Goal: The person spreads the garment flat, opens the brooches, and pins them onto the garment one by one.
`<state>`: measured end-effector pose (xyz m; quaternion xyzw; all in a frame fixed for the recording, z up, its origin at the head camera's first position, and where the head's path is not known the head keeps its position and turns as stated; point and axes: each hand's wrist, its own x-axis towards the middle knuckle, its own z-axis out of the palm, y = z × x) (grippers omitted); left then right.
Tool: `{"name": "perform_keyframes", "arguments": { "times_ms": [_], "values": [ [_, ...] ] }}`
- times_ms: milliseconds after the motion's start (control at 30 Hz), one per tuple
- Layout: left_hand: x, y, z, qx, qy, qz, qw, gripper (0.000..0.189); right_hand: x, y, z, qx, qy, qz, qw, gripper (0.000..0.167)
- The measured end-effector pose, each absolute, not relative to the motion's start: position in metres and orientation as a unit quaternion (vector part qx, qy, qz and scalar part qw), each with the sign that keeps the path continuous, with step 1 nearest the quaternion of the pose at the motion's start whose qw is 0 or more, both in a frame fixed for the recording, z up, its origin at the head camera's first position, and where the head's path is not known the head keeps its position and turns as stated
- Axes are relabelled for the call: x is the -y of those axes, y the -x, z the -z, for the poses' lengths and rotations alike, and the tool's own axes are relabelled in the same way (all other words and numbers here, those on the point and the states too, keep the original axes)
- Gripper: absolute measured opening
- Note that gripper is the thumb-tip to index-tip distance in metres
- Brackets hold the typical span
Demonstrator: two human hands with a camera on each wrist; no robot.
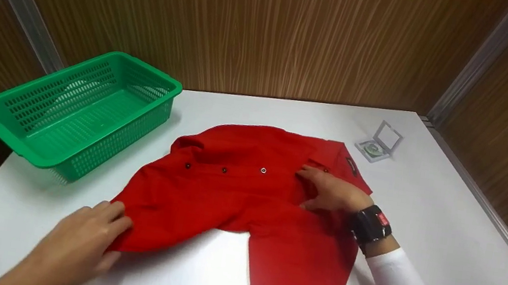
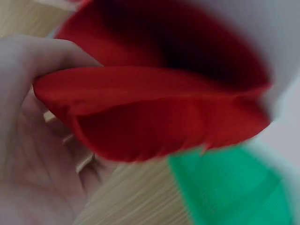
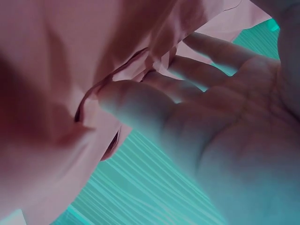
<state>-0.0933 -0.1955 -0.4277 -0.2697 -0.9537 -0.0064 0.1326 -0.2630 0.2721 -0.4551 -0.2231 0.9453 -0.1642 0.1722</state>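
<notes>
A red shirt point(image 1: 226, 198) with dark buttons along its front lies spread on the white table, one sleeve point(image 1: 298, 273) pointing toward the near edge. My left hand point(image 1: 84, 233) grips the left edge of the shirt and lifts it off the table. In the left wrist view, the thumb of the left hand point(image 2: 51, 122) lies over the folded red fabric point(image 2: 145, 84), with the fingers beneath. My right hand point(image 1: 331, 192) touches the shirt's front near a pocket. The right wrist view shows the right hand point(image 3: 201, 108) with extended fingers against the fabric point(image 3: 61, 70).
A green perforated basket point(image 1: 120, 136) stands at the back left of the table point(image 1: 431, 187). A small clear case point(image 1: 378, 145) sits with its lid raised at the back right. Wood-grain panels point(image 1: 269, 30) enclose the back and sides.
</notes>
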Motion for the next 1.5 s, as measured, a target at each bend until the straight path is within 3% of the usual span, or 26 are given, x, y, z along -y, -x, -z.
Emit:
{"name": "perform_keyframes", "arguments": {
  "times_ms": [133, 233, 333, 433, 500, 567, 767, 933, 1033, 1267, 1500],
  "values": [
    [0.207, 0.094, 0.448, 0.969, 0.224, 0.036, 0.098, 0.062, -0.277, 0.262, 0.453, -0.947, 0.214, 0.168, 0.170, 0.078],
    [0.218, 0.097, 0.458, 0.980, 0.184, 0.057, 0.042, 0.079, -0.274, 0.257, 0.451, -0.950, 0.215, 0.175, 0.147, 0.075],
    [0.222, 0.099, 0.465, 0.980, 0.185, 0.071, 0.020, 0.074, -0.261, 0.240, 0.448, -0.948, 0.252, 0.174, 0.083, 0.066],
    [0.222, 0.100, 0.468, 0.978, 0.197, 0.066, 0.031, 0.064, -0.238, 0.209, 0.441, -0.934, 0.322, 0.155, 0.027, 0.044],
    [0.220, 0.101, 0.467, 0.978, 0.196, 0.062, 0.032, 0.059, -0.220, 0.185, 0.437, -0.918, 0.373, 0.132, 0.019, 0.028],
    [0.220, 0.102, 0.466, 0.979, 0.192, 0.062, 0.025, 0.055, -0.202, 0.163, 0.435, -0.905, 0.409, 0.110, 0.045, 0.020],
    [0.222, 0.102, 0.464, 0.981, 0.173, 0.093, -0.002, 0.048, -0.175, 0.127, 0.439, -0.895, 0.409, 0.042, 0.172, 0.022],
    [0.229, 0.101, 0.466, 0.980, 0.163, 0.113, -0.021, 0.050, -0.173, 0.120, 0.436, -0.892, 0.389, -0.011, 0.228, 0.014],
    [0.232, 0.100, 0.467, 0.980, 0.160, 0.116, -0.018, 0.049, -0.175, 0.113, 0.431, -0.877, 0.397, -0.059, 0.264, 0.017],
    [0.233, 0.095, 0.466, 0.982, 0.154, 0.108, -0.026, 0.050, -0.193, 0.118, 0.420, -0.808, 0.431, -0.092, 0.391, 0.018],
    [0.233, 0.084, 0.466, 0.971, 0.203, 0.094, -0.080, 0.051, -0.199, 0.119, 0.417, -0.804, 0.418, -0.052, 0.420, 0.012]
  ]
}}
